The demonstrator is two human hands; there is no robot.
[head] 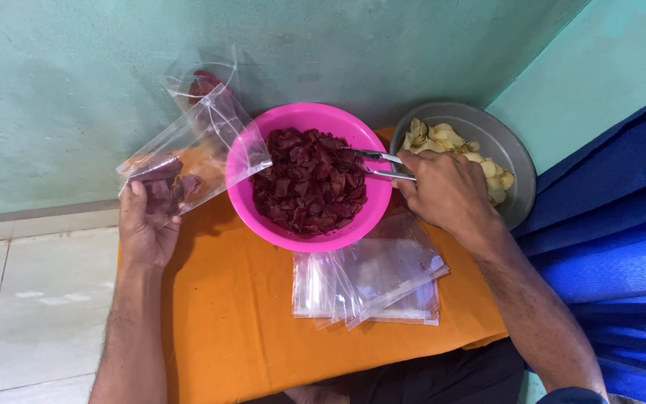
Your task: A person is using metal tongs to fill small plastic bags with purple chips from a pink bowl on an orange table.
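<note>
My left hand (146, 222) holds a clear plastic bag (196, 153) with a few dark red chips in it, its mouth raised beside the pink bowl (244, 196). The bowl is full of dark red chips (309, 182). My right hand (445, 192) grips metal tongs (377, 164) whose tips reach into the chips. A grey metal plate (508, 146) with pale yellow chips (443, 139) sits behind my right hand.
A stack of empty clear bags (371, 280) lies on the orange cloth (237, 322) in front of the bowl. Another clear bag (202, 78) leans on the green wall. Blue fabric (614, 239) is at the right, white floor tiles (31, 299) at the left.
</note>
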